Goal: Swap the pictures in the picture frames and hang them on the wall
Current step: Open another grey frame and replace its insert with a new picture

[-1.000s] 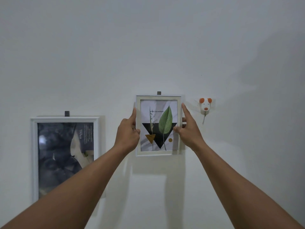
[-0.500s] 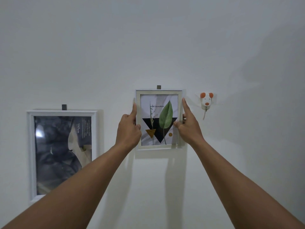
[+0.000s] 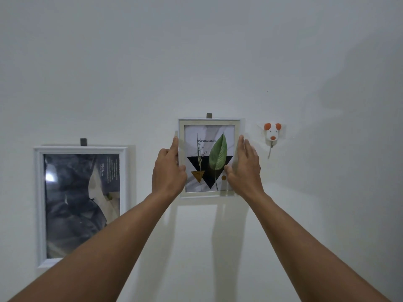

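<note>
small frame [image 3: 209, 158] on the wall [image 3: 196, 62]: left hand [image 3: 169, 171] still pinches its edge; right hand [image 3: 245, 171] has straightened its fingers [image 3: 241, 144], released.

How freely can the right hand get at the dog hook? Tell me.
Probably yes: the right hand rests at the right edge of the small frame, and the dog hook hangs just beyond on the wall, nothing between.

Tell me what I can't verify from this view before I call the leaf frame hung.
Head view:
- Hanger behind the leaf frame: hidden by the frame itself; only a grey tab shows above.
- Its side edges: partly covered by the left hand and right hand.
- Large frame lower right corner: behind the left forearm.
- Its print's text: too small to read.
</note>
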{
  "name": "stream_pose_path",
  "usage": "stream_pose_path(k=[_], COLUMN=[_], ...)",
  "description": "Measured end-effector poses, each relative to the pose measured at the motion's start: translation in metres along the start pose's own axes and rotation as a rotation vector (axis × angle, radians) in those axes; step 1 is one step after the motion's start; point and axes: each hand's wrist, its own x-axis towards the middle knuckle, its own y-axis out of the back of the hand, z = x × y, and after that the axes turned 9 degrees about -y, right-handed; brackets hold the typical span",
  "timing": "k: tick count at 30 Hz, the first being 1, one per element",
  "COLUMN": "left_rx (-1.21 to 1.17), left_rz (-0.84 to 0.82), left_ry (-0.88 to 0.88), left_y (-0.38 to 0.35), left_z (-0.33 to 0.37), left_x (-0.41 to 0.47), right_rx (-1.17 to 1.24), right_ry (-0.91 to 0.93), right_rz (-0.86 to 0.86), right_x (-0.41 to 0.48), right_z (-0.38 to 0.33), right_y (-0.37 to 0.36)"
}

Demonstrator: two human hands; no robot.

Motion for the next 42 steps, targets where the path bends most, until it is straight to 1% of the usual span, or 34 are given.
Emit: stream_pose_path(k=[3,8,29,33,38,42], left_rx=[0.077,0.222,0.139,0.132,0.115,0.056], left_rz=[0.010,0.056,0.000,0.011,0.061,0.097], left_ry=[-0.041,-0.088,-0.047,-0.036,-0.055,-0.013], left_y=[0.001,0.001,0.008,0.011,0.017,0.024], left_z=[0.001,0.002,0.010,0.014,0.021,0.022], left_x=[-0.002,-0.004,-0.009,-0.015,-0.043,-0.092], right_rx=[0.015,0.018,0.091,0.066,0.037,-0.031], right_ry=[0.016,0.028,0.003,-0.002,-0.005,-0.047], right_rz=[-0.094,-0.120,-0.111,-0.095,-0.061,-0.097], right_x=[-0.003,-0.003,-0.008,-0.012,-0.034,-0.075], right_z=[0.004,0.008,0.003,0.007,0.015,0.028], right_y=[-0.002,0.001,0.014,0.021,0.037,0.052])
